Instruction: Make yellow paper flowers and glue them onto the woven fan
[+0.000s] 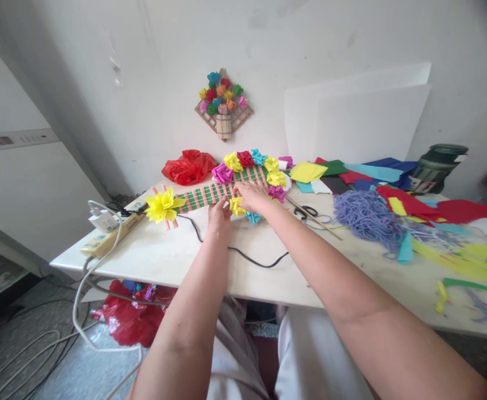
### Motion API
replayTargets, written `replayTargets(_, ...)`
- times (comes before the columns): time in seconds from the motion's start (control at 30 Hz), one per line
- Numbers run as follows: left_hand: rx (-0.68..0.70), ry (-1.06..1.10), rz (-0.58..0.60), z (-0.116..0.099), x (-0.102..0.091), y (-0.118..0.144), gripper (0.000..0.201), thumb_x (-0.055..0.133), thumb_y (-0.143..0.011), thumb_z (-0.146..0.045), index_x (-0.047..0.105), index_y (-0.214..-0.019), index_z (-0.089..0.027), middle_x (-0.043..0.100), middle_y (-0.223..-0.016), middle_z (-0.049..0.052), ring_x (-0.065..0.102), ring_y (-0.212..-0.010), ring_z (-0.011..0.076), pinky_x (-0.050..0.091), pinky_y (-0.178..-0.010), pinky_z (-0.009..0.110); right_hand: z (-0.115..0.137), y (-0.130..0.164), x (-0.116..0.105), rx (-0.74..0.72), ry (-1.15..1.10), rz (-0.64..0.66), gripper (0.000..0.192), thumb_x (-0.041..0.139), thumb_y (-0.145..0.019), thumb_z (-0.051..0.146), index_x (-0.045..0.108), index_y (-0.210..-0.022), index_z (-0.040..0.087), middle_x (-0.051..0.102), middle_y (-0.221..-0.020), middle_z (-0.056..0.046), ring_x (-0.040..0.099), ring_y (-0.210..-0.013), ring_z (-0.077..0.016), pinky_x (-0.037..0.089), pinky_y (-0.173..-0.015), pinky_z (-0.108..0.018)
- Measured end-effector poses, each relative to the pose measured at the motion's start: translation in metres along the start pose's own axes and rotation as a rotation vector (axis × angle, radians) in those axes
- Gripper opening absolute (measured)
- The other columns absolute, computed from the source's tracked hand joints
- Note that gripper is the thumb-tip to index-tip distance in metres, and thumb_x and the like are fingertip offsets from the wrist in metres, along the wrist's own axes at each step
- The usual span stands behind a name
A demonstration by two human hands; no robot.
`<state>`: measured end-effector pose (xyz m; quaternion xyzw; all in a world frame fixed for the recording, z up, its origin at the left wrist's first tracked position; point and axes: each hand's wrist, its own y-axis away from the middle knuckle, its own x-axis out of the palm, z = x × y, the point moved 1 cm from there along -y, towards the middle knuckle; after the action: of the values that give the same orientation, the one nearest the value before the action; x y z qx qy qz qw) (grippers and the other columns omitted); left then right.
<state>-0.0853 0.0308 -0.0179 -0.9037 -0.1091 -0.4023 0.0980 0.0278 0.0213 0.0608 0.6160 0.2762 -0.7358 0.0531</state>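
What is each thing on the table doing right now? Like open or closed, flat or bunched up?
left hand: resting on the striped frame's near edge
right hand: pressing a small yellow flower against the frame
striped frame: lying flat, flowers stuck around its right end
scissors: lying flat, blades hidden
blue yarn: loose tangled heap
red plastic bag: crumpled
power strip: plugs in it

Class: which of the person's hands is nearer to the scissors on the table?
Right. The right hand rests on the woven mat just left of the scissors; the left hand lies farther left.
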Motion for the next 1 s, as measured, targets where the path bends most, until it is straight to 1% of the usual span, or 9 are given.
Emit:
replayTargets(0.17, -0.005, 0.015, -0.014, 0.003, -0.004, -0.005, 0.021, 0.070, -0.059, -0.015, 0.057, -0.075, -0.016, 0.062, -0.068, -0.001, 0.062, -0.058, 0.0125, 0.046, -0.056, 0.024, -0.003, 0.000, 0.000, 0.025, -0.123, 0.005, 0.035, 0.056, -0.071, 0.013, 0.058, -0.104, 0.025, 0.065, -0.111, -0.003, 0.054, -0.108, -0.0246, 0.037, -0.090, -0.038)
replayTargets(0.27, -0.009, 0.017, -0.022, 0.003, -0.003, -0.005, 0.020, 0.070, -0.059, -0.015, 0.057, -0.074, -0.016, 0.062, -0.067, 0.000, 0.062, -0.058, 0.0131, 0.045, -0.055, 0.024, -0.005, -0.001, -0.002, 0.022, -0.181, 0.043, 0.038, 0.058, -0.068, 0.013, 0.059, -0.104, 0.025, 0.066, -0.108, -0.001, 0.057, -0.103, -0.0218, 0.039, -0.086, -0.034)
replayTargets(0.37, -0.012, 0.019, -0.021, 0.003, -0.003, -0.004, 0.019, 0.069, -0.060, -0.014, 0.058, -0.075, -0.016, 0.062, -0.066, 0.000, 0.061, -0.057, 0.0127, 0.044, -0.055, 0.024, -0.007, -0.001, -0.003, 0.020, -0.212, 0.069, 0.037, 0.060, -0.067, 0.014, 0.061, -0.102, 0.026, 0.066, -0.105, 0.000, 0.058, -0.099, -0.0205, 0.039, -0.086, -0.033)
replayTargets(0.53, -0.031, 0.022, -0.024, 0.004, -0.005, -0.007, 0.015, 0.068, -0.061, -0.014, 0.058, -0.073, -0.014, 0.063, -0.067, 0.001, 0.060, -0.056, 0.0122, 0.043, -0.054, 0.023, -0.009, -0.001, -0.001, -0.033, -0.166, -0.019, 0.024, 0.060, -0.067, 0.017, 0.064, -0.090, 0.023, 0.065, -0.106, -0.002, 0.055, -0.104, -0.0226, 0.036, -0.092, -0.036)
replayTargets(0.67, -0.014, 0.051, -0.038, 0.003, -0.005, -0.006, 0.016, 0.068, -0.061, -0.014, 0.057, -0.073, -0.015, 0.062, -0.066, 0.000, 0.057, -0.052, 0.0097, 0.035, -0.045, 0.020, -0.013, -0.002, -0.004, -0.085, -0.202, -0.077, 0.022, 0.061, -0.068, 0.019, 0.066, -0.089, 0.023, 0.064, -0.103, -0.003, 0.055, -0.102, -0.0215, 0.036, -0.093, -0.036)
replayTargets(0.73, -0.012, 0.065, -0.048, 0.002, -0.004, -0.005, 0.016, 0.068, -0.062, -0.014, 0.057, -0.073, -0.016, 0.062, -0.066, 0.000, 0.056, -0.052, 0.0092, 0.032, -0.042, 0.019, -0.016, 0.000, -0.006, -0.067, -0.266, -0.154, 0.022, 0.059, -0.071, 0.020, 0.065, -0.092, 0.022, 0.064, -0.101, -0.003, 0.056, -0.097, -0.0202, 0.038, -0.090, -0.034)
replayTargets(0.8, -0.018, 0.080, -0.067, 0.001, -0.003, -0.003, 0.013, 0.067, -0.064, -0.013, 0.057, -0.072, -0.015, 0.062, -0.065, 0.000, 0.056, -0.051, 0.0090, 0.032, -0.042, 0.019, -0.020, 0.005, -0.006, 0.010, -0.359, -0.299, 0.021, 0.054, -0.076, 0.022, 0.064, -0.095, 0.020, 0.064, -0.099, -0.005, 0.057, -0.094, -0.0195, 0.041, -0.087, -0.033)
replayTargets(0.9, -0.024, 0.124, -0.096, -0.002, -0.001, -0.002, 0.009, 0.064, -0.067, -0.011, 0.058, -0.072, -0.015, 0.061, -0.064, -0.002, 0.056, -0.051, 0.0080, 0.034, -0.044, 0.019, -0.027, 0.020, 0.002, 0.236, -0.516, -0.597, 0.027, 0.047, -0.082, 0.029, 0.059, -0.103, 0.017, 0.062, -0.101, -0.009, 0.056, -0.092, -0.0195, 0.043, -0.084, -0.032)
replayTargets(1.0, -0.028, 0.168, -0.117, -0.006, 0.001, 0.000, 0.007, 0.062, -0.070, -0.010, 0.058, -0.071, -0.015, 0.061, -0.064, -0.002, 0.058, -0.054, 0.0080, 0.040, -0.050, 0.019, -0.032, 0.038, 0.013, 0.510, -0.583, -0.853, 0.034, 0.043, -0.085, 0.037, 0.053, -0.112, 0.018, 0.057, -0.108, -0.012, 0.054, -0.097, -0.0217, 0.044, -0.086, -0.035)
